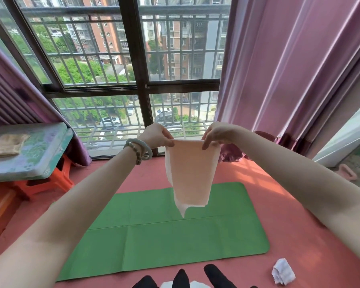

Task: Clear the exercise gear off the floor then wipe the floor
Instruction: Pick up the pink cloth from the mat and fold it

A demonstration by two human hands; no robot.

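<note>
Forearms (92,194) outstretched — left fingers (168,142) and right fingers (206,144) each pinch a top corner of the hanging cloth (191,173).

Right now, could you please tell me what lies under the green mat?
The green mat lies flat on the pink floor, which shows around its edges. Anything directly beneath it is covered and cannot be seen.

green mat (164,229): 1 | hands: 2, left hand (156,135) and right hand (215,134), above the mat | pale cloth (191,173): 1, above the mat | crumpled white cloth (283,274): 1, right of the mat's near corner | bracelets (138,151): 2, above the mat's left side | curtains (289,69): 2, beyond the mat
</note>
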